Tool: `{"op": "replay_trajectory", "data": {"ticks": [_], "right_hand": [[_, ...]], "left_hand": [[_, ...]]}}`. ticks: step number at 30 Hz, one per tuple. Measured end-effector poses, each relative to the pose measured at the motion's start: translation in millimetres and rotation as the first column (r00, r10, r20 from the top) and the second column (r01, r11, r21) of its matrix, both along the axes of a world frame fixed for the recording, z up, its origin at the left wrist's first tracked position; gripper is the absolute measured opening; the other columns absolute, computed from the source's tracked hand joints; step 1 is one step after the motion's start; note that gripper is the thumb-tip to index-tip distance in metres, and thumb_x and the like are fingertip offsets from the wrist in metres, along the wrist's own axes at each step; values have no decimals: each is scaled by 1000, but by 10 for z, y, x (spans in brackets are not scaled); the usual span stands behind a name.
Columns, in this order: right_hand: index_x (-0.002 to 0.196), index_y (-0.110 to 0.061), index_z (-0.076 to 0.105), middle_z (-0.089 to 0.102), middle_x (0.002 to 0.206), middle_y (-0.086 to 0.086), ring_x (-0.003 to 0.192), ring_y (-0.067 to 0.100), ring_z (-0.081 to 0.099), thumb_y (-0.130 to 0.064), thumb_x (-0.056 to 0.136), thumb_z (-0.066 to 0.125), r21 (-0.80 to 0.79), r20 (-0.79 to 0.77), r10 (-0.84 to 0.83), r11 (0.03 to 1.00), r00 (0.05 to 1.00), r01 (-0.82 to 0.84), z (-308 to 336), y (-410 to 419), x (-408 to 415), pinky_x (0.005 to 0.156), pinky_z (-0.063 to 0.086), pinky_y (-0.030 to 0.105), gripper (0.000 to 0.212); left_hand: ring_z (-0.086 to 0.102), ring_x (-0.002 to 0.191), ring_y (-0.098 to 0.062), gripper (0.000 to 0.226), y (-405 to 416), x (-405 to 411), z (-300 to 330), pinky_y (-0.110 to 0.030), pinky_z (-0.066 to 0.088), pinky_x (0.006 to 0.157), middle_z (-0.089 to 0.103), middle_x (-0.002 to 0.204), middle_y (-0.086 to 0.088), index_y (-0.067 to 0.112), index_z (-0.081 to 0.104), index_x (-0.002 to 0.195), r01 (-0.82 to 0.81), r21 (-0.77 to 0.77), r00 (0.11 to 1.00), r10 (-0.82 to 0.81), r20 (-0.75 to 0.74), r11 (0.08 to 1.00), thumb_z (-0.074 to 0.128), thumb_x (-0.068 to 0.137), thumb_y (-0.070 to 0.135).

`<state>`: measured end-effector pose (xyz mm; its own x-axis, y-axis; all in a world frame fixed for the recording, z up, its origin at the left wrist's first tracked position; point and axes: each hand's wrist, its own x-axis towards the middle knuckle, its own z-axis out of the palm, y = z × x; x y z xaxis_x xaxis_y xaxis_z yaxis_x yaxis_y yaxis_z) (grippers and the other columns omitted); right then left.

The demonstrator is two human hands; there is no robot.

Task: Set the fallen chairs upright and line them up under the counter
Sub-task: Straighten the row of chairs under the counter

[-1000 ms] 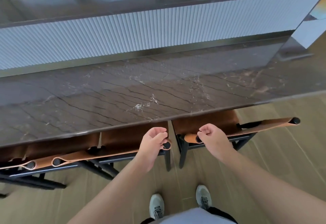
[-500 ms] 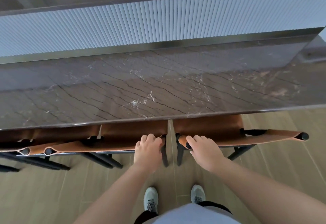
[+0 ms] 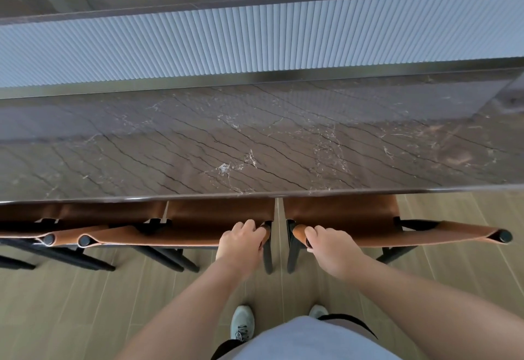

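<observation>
Tan leather seats hide under the marble surface (image 3: 255, 144); three chairs show. Left hand (image 3: 241, 243) grips the middle chair (image 3: 175, 235), right hand (image 3: 331, 246) the right chair (image 3: 397, 235), fingers curled over backrests.

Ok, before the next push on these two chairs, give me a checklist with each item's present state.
1. Left hand grips middle chair's backrest: ok.
2. Right hand grips right chair's backrest: ok.
3. All visible chairs upright: ok.
4. Seats tucked under the marble counter: ok.
5. Backrest tops in one line: not ok, right chair angles out.
6. Left chair fully aligned: cannot tell, cut off by the frame.
</observation>
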<state>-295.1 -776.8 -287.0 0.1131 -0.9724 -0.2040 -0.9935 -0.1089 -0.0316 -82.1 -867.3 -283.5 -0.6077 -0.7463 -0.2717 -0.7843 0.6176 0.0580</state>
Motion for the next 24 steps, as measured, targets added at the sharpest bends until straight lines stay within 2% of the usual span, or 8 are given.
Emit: {"op": "replay_trajectory", "data": {"ticks": [4, 10, 12, 14, 15, 16, 19, 24], "right_hand": [[113, -12, 49, 61, 94, 5, 79, 26, 63, -28, 101, 49, 58, 50, -32, 998, 998, 29, -103, 7, 3, 58, 37, 34, 20], [116, -11, 49, 62, 96, 5, 80, 25, 63, -29, 101, 48, 73, 77, -81, 995, 994, 75, -192, 67, 70, 58, 37, 33, 24], [112, -10, 54, 63, 90, 6, 73, 26, 63, -30, 95, 59, 73, 71, -52, 996, 996, 47, -158, 59, 134, 54, 38, 34, 26], [92, -11, 63, 61, 69, 3, 52, 21, 58, -29, 68, 86, 78, 29, -15, 997, 999, 13, -105, 42, 177, 41, 31, 29, 38], [84, -12, 64, 58, 61, 1, 44, 19, 54, -29, 55, 93, 72, 19, -38, 997, 999, 36, -73, 25, 196, 38, 25, 27, 44], [84, -13, 64, 58, 62, 0, 45, 19, 54, -29, 54, 93, 65, 6, -56, 996, 998, 55, -63, 11, 206, 38, 24, 27, 44], [111, -13, 56, 62, 89, 4, 72, 25, 60, -24, 88, 63, 20, 69, -72, 997, 995, 70, -95, -21, 213, 52, 33, 32, 27], [109, -11, 59, 64, 84, 5, 69, 28, 62, -19, 85, 68, -29, 106, -56, 998, 993, 60, 21, -173, 248, 50, 33, 32, 27]], "left_hand": [[47, 91, -18, 21, 5, 2, -2, -30, 35, 63, 49, 106, 2, 27, 52, 116, 0, 1, 1000, 0, -17, 1000, 50, 97, 35], [48, 94, -18, 22, -12, 5, -11, -31, 35, 64, 49, 107, 2, 27, 52, 117, -2, 19, 1000, 3, -29, 1000, 51, 96, 35], [48, 94, -18, 22, -19, 10, -16, -30, 36, 64, 48, 108, 2, 27, 52, 117, -6, 24, 1000, 6, -26, 1000, 51, 96, 36], [47, 93, -18, 21, -19, 14, -18, -30, 36, 65, 48, 107, 2, 27, 52, 116, -6, 30, 1000, 7, -26, 1000, 50, 97, 35], [46, 92, -18, 21, -20, 16, -17, -30, 36, 65, 48, 108, 2, 27, 52, 116, -6, 32, 1000, 7, -26, 999, 50, 97, 35], [46, 92, -18, 20, -22, 18, -11, -31, 36, 65, 48, 108, 2, 27, 52, 115, -7, 34, 1000, 8, -26, 999, 50, 97, 34], [48, 95, -19, 21, -25, 13, 4, -31, 36, 66, 49, 109, 2, 27, 53, 116, -7, 44, 999, 9, -40, 999, 51, 96, 34], [49, 96, -18, 26, -23, 26, 35, -29, 38, 67, 51, 110, 2, 28, 52, 122, -18, 45, 999, 20, -39, 999, 53, 97, 35]]}}
